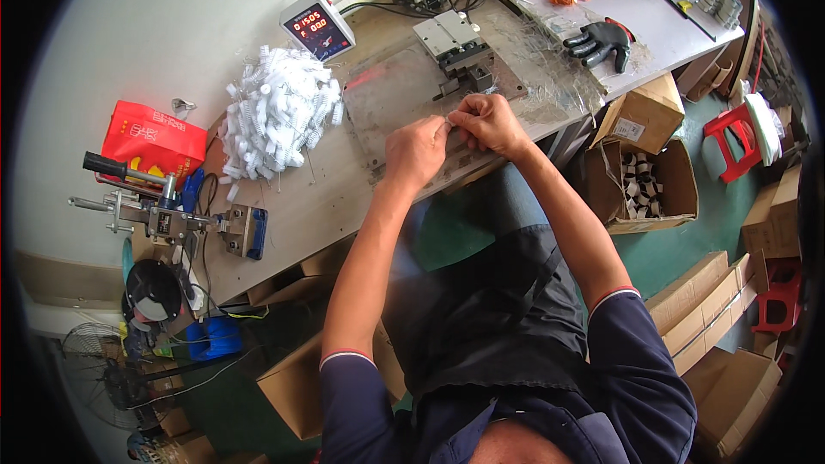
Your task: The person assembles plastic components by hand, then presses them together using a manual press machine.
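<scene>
Plainly, the workbench [292, 215] carries a heap of white ribbed pieces [279, 112] toward its back edge, a metal fixture [449, 39] to the right, between back and front edges, and a digital counter [317, 26] near the back edge. By the front edge, left hand [415, 152] and right hand [490, 125] nearly meet, fingers curled, seemingly pinching a small pale piece [449, 120], too tiny to make out. A slackened pinch could drop it over that edge; a knock could send the loose heap sliding.
</scene>
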### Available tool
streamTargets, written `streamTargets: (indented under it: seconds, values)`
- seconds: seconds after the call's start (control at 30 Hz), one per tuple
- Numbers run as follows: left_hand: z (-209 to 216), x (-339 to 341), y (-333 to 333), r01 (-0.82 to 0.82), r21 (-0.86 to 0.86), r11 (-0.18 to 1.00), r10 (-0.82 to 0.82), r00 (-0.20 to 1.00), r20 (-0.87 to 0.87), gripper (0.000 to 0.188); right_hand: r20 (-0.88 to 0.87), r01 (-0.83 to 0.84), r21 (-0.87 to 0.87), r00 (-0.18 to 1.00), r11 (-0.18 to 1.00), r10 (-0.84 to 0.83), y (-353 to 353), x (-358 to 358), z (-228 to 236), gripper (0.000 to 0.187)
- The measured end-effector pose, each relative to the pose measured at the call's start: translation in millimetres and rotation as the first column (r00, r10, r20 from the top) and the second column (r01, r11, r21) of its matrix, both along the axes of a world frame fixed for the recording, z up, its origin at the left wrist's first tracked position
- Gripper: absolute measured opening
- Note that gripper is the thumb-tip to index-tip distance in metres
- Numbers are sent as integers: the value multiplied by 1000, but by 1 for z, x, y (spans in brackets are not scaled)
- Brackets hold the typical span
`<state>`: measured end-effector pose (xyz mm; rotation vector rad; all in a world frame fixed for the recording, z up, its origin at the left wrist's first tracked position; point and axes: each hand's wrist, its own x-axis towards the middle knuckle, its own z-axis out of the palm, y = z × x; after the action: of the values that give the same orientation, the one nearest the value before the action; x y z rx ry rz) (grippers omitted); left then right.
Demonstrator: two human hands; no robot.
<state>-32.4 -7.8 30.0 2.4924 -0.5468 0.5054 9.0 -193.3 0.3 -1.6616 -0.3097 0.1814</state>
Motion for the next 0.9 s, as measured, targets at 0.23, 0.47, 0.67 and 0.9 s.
streamTargets:
  seconds: [0.23,0.47,0.67,0.9]
  values:
    - [-10,7,0,-13,-2,1000,13,999,-39,15,47,71,3,996,997,-71,8,-5,7,20]
    - [-9,7,13,-21,-70,997,26,997,76,12,-74,5,97,997,995,2,2,-6,8,31]
    - [-18,44,115,-574,-23,818,555,779,291,24,-34,72,122,997,990,-68,6,-9,5,29]
    - [-33,65,137,-633,267,726,632,768,102,28,-19,89,114,996,990,-87,6,-11,5,23]
